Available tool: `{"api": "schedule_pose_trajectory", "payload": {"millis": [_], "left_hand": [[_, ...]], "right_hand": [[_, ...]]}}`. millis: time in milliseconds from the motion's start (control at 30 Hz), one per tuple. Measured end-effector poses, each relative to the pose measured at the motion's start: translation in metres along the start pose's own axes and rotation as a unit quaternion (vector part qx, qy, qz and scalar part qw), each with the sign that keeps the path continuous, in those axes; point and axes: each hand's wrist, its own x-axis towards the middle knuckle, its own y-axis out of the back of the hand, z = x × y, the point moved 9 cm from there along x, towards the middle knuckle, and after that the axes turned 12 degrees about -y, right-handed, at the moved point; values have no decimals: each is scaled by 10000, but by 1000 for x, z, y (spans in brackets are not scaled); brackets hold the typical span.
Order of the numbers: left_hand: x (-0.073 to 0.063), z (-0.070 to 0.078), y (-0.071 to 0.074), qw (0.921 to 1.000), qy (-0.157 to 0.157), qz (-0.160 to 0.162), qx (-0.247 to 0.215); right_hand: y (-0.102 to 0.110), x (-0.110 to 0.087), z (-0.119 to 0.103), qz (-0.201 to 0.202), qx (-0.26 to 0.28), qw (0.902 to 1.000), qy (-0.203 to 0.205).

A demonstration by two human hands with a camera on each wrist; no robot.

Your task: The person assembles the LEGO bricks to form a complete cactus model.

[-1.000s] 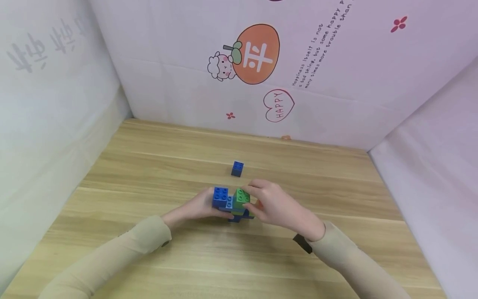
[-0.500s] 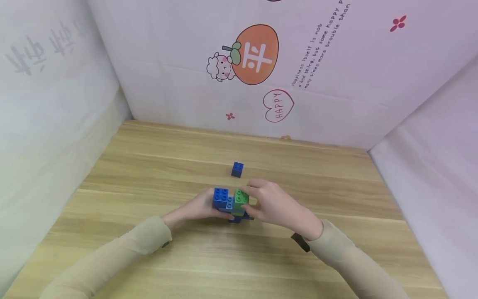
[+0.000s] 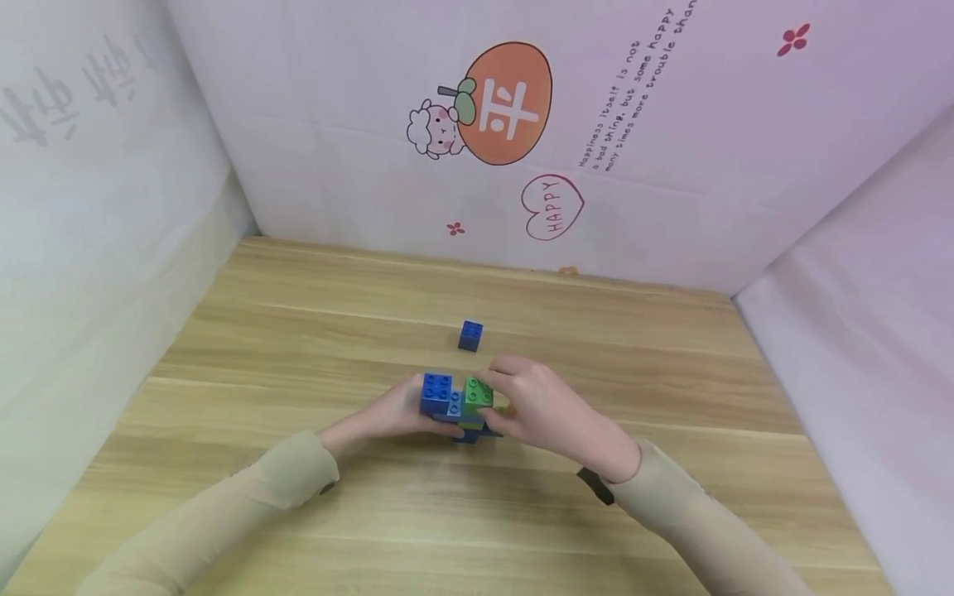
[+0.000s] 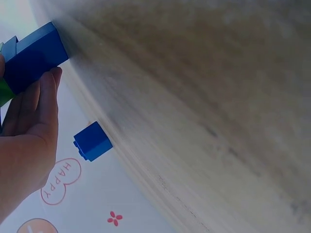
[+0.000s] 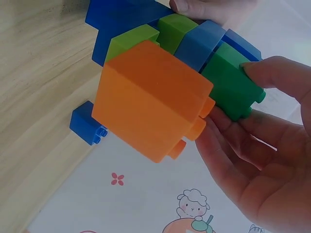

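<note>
A built-up stack of toy building bricks is held between both hands above the middle of the table. On its top left is a dark blue brick [image 3: 436, 391], beside a light blue brick [image 3: 455, 403]. My left hand [image 3: 395, 411] grips the stack from the left, thumb in front and fingers behind. With thumb and fingers, my right hand [image 3: 540, 411] pinches a green brick [image 5: 231, 80] that sits on the light blue one. An orange brick [image 5: 150, 102] and lime green bricks [image 5: 177, 31] show lower on the stack in the right wrist view; the right hand hides the orange one from the head view.
One loose blue brick [image 3: 470, 336] stands on the wooden table [image 3: 335, 323] behind the stack. White printed cloth [image 3: 358, 149] rises at the back, and plain pale walls flank the table left and right.
The green brick has turned slightly and sits straighter, a little nearer the dark blue brick. Both hands keep their hold; the head view has shifted slightly.
</note>
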Motion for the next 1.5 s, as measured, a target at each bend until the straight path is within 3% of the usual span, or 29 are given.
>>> {"api": "schedule_pose_trajectory", "payload": {"millis": [267,433,667,967,1100,1233,1500], "left_hand": [[-2,3,-3,9989,-178,-221,-380],[-5,2,-2,9982,102,-284,-525],[-10,2,4,9956,632,124,-678],[-13,4,11,9951,719,575,-363],[-13,4,12,9956,706,575,-214],[-13,3,13,9953,757,584,-130],[-13,2,13,9942,899,589,-107]], "right_hand": [[0,-1,-2,52,-54,9999,86],[1,-2,-3,61,-57,9999,121],[1,-2,0,87,-70,9999,43],[0,-2,2,96,58,9999,114],[-3,-1,11,-255,682,9973,117],[-4,4,27,-548,1463,9877,-20],[0,28,75,-227,2243,9723,-618]]}}
